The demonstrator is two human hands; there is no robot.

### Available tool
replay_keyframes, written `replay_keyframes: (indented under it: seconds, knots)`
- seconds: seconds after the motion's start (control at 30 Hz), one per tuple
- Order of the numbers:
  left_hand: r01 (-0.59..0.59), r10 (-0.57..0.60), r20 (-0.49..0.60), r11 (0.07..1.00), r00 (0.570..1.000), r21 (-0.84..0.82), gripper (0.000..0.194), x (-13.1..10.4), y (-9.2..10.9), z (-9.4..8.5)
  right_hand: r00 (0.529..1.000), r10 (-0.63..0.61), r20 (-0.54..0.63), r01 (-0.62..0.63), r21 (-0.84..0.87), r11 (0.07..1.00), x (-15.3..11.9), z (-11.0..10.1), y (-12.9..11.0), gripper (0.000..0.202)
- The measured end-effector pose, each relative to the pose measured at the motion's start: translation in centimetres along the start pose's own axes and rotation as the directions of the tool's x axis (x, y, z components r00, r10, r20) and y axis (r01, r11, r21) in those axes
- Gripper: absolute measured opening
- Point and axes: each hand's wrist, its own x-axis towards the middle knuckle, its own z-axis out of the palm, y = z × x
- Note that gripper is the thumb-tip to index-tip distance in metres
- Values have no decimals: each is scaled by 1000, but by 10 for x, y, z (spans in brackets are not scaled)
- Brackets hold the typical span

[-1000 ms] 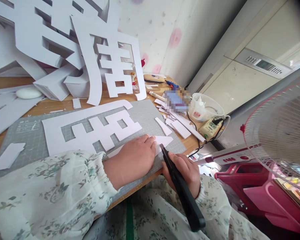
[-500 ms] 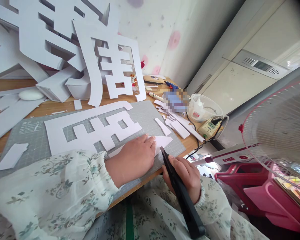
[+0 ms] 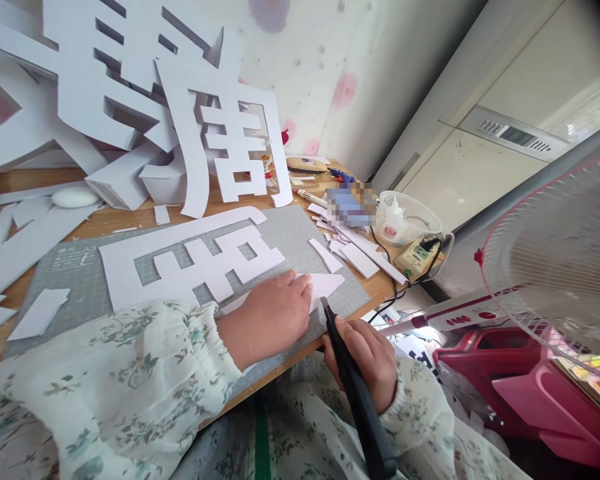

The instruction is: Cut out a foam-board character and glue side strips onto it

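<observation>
Head view: the left hand (image 3: 275,310) lies palm down near the middle of the near edge of the surface (image 3: 379,285), fingers close together and pressed flat on a white strip (image 3: 329,285). The strip's tapered end sticks out to the right of the fingertips; much of the rest is hidden under the hand. The right hand (image 3: 367,357), just beyond the near edge, is closed around a long black cutter (image 3: 363,407). The cutter slants up to the left, its tip at the strip's near side; whether blade and strip touch is too small to tell.

The strip rests on a grey cutting mat (image 3: 293,227), which reaches the near edge. Also flat on the mat, behind the left forearm, is a white cut-out character (image 3: 115,267), partly covered by the flowered sleeve (image 3: 135,373). A narrow wedge (image 3: 326,256) lies just beyond the strip, and a loose piece (image 3: 41,313) lies at the mat's left end.

Toward the far edge, a second character (image 3: 195,180) stands upright before a pile of larger cut-outs (image 3: 77,87) at the far left corner. Along the right edge are a heap of offcuts (image 3: 359,259), a clear tub (image 3: 435,223) holding a white bottle (image 3: 393,217), and a power socket (image 3: 417,260).
</observation>
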Motion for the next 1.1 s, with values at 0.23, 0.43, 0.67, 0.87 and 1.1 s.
replay_keyframes:
  seconds: [0.23,0.43,0.67,0.87,1.1]
  knots:
    - [21,-27,-104,998,994,-57,38,-5,0,-1,998,24,-54,-24,3,1000,-3,7,-4,25]
    - [69,-71,-66,997,995,-29,39,-5,-1,-9,992,69,-104,-61,82,995,-3,-5,10,32]
    - [96,-101,-91,993,991,-62,34,-2,-3,-13,916,311,-255,-273,176,946,11,-8,48,40]
    - [89,-121,-218,985,968,-151,38,-4,-6,-21,962,229,-150,-194,219,956,41,5,70,40]
    - [57,-115,-334,982,936,-179,45,-4,-8,-29,970,223,-100,-214,95,972,45,14,67,34]
